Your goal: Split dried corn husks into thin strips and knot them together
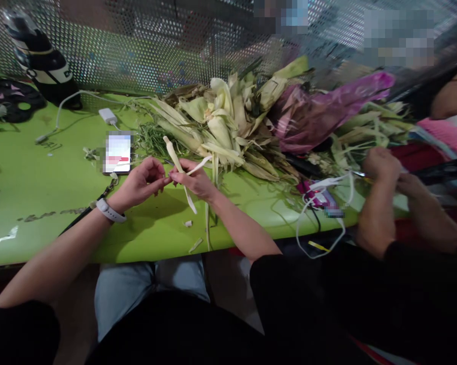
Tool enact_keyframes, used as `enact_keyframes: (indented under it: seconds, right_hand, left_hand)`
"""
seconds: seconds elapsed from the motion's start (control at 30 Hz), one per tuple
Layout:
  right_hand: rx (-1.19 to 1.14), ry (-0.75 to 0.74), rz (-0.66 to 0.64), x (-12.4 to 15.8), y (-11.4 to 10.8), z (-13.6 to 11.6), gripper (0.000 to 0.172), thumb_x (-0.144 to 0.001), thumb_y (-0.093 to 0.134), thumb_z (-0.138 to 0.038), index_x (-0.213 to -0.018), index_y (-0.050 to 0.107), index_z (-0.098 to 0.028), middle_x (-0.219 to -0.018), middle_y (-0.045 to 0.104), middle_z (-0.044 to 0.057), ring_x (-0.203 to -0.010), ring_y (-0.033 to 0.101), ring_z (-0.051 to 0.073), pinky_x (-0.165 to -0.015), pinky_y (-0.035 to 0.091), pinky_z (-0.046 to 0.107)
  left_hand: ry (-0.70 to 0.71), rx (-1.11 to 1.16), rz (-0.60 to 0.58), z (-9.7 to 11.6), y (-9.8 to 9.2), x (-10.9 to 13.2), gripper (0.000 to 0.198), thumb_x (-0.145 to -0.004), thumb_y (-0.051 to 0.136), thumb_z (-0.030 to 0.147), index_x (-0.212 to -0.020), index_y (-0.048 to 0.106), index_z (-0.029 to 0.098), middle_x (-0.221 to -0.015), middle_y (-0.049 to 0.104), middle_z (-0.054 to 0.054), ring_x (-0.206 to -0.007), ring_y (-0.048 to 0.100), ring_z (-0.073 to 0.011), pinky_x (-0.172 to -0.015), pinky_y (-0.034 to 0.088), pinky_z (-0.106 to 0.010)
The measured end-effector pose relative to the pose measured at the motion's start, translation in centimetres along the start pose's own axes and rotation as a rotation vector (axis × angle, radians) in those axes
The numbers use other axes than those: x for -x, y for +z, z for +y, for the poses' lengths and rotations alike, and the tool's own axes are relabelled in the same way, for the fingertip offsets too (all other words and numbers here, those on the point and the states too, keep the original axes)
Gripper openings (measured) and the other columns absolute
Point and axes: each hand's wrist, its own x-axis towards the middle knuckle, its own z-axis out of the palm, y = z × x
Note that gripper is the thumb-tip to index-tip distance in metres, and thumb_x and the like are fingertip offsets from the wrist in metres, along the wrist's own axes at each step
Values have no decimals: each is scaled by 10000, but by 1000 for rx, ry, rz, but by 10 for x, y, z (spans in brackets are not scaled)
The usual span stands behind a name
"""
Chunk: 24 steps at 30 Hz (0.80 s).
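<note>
My left hand [141,183] and my right hand [195,180] meet above the green table [31,172], both with fingers pinched on a pale strip of corn husk [175,157]. The strip rises up and left from my fingers, and a loose end [190,201] hangs below my right hand. A white band sits on my left wrist. Just behind my hands lies a big pile of corn husks and ears [221,121].
A phone [118,151] with a charger [108,115] and cable lies left of the pile. A black and white bottle [42,61] stands at the back left. A purple plastic bag [327,106] lies on the husks. At right, another person's hands [382,165] work on husks.
</note>
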Motion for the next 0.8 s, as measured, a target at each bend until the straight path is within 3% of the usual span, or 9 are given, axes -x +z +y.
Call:
enact_keyframes:
  seconds: [0.17, 0.33, 0.43, 0.53, 0.67, 0.8]
  right_hand:
    - [-90, 10, 38, 1, 0, 2, 297, -793, 713, -426, -722, 553, -187, -688, 550, -22, -620, 522, 98, -594, 446, 250]
    - [-128, 50, -38, 0, -3, 0, 312, -809, 701, -465, -781, 573, -182, -750, 567, -18, -646, 534, 92, -628, 486, 247]
    - [-181, 130, -181, -1, -1, 3, 340, -858, 628, -522, -831, 602, -184, -781, 588, -3, -696, 562, 114, -674, 511, 263]
    - [-244, 207, -236, 0, 3, 8, 405, -908, 526, -568, -809, 611, -185, -753, 592, 7, -682, 567, 122, -683, 510, 271]
    - [-202, 271, -267, 3, 8, 8, 412, -946, 466, -549, -805, 611, -191, -744, 596, 8, -650, 550, 118, -659, 495, 264]
    - [-177, 257, -290, 4, 12, 9, 292, -939, 518, -414, -782, 597, -180, -724, 594, 1, -623, 535, 104, -629, 483, 243]
  left_hand:
    - [-60, 129, -31, 9, 2, 0, 311, -825, 739, 341, -902, 476, 194, -593, 583, 54, -461, 555, -70, -432, 492, -180]
    - [-151, 197, -45, 9, -1, 1, 309, -830, 730, 369, -978, 528, 188, -587, 596, 48, -473, 569, -88, -478, 500, -209]
    - [-199, 225, -3, 4, -4, -1, 345, -899, 594, 508, -992, 620, 176, -763, 679, -37, -690, 665, -141, -645, 558, -272]
    - [-221, 246, 90, -2, -7, -4, 554, -934, 400, 635, -774, 653, 169, -774, 683, -72, -705, 654, -154, -679, 550, -295]
    - [-281, 182, 75, -7, -7, -5, 439, -886, 583, 547, -683, 639, 162, -639, 612, -30, -567, 555, -115, -573, 486, -256]
    - [-198, 68, 101, -7, -3, -4, 365, -871, 646, 463, -662, 627, 164, -594, 564, 4, -523, 487, -83, -529, 417, -227]
